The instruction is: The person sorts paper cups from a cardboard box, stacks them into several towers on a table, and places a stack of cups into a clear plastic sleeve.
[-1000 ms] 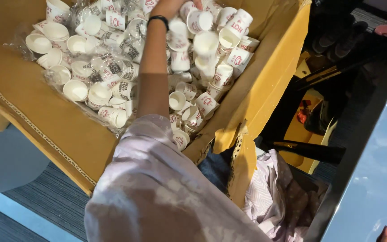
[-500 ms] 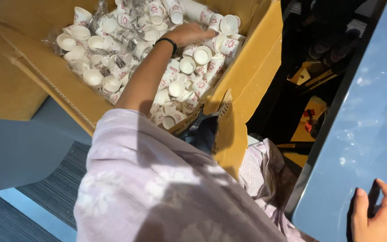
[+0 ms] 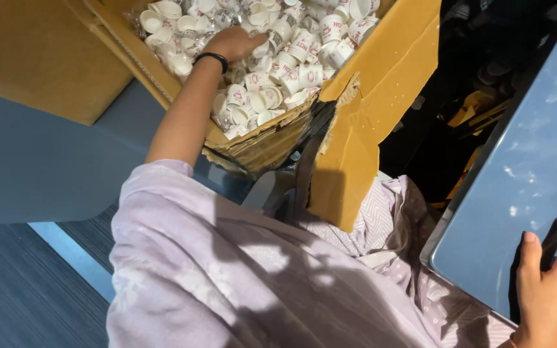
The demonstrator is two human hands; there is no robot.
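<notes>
Rough brown cardboard box [image 3: 381,84], small white paper cups [image 3: 291,71], smooth glossy blue tabletop [image 3: 523,193].

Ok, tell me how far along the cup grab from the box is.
Done: the cardboard box stands open. In hand: the left hand rests on the heap of small white cups; whether it grips one is hidden. The right hand rests on the blue table. Left: no cup is out.

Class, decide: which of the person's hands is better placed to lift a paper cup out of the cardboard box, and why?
The left hand. It already lies on the paper cups inside the cardboard box, while the right hand rests on the blue table, well away from the box.
</notes>
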